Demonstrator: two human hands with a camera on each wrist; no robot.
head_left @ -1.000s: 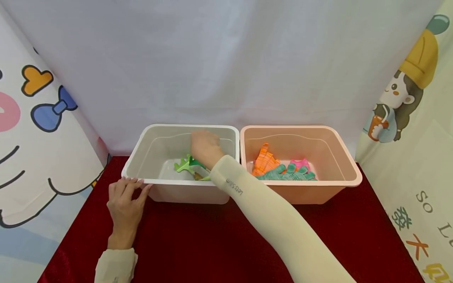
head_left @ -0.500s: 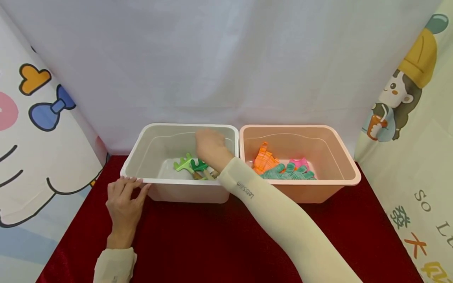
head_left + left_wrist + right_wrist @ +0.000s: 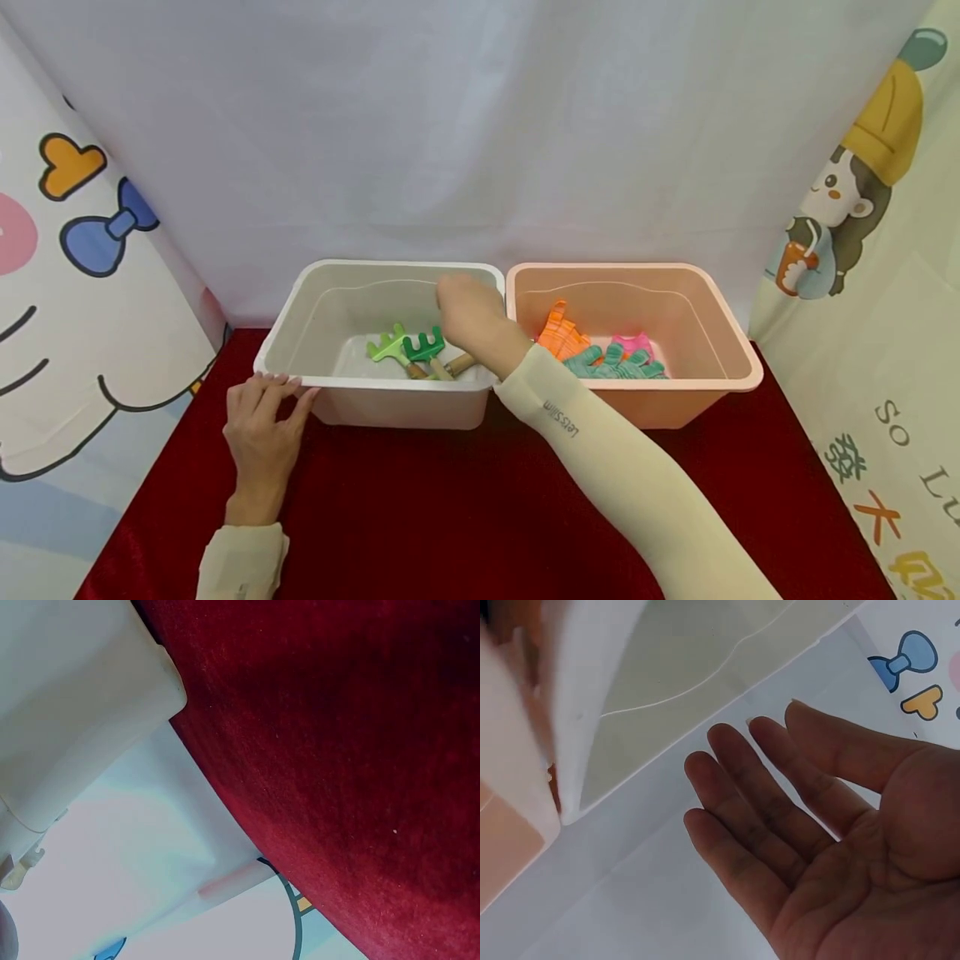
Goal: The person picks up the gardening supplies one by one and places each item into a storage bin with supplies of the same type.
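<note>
In the head view, my right hand (image 3: 474,317) hangs over the right end of the white bin (image 3: 408,385). The right wrist view shows its palm and loosely bent fingers (image 3: 739,847) with nothing in them. Below and left of it in the bin lie a light green hand rake (image 3: 390,344) and a dark green hand rake (image 3: 424,345). A wooden handle (image 3: 459,364) lies beside them, its far end hidden by the hand. My left hand (image 3: 266,429) rests its fingertips on the bin's front left rim, with the thumb against the front.
A peach bin (image 3: 637,387) stands close against the white one. It holds an orange glove (image 3: 561,333), a green glove (image 3: 618,364) and a pink item (image 3: 636,344). Red cloth (image 3: 420,508) covers the table; a pale curtain (image 3: 480,125) hangs behind.
My right hand has let go of the dark green hand rake and drawn away to the right, uncovering it and a wooden handle. The left hand keeps its place.
</note>
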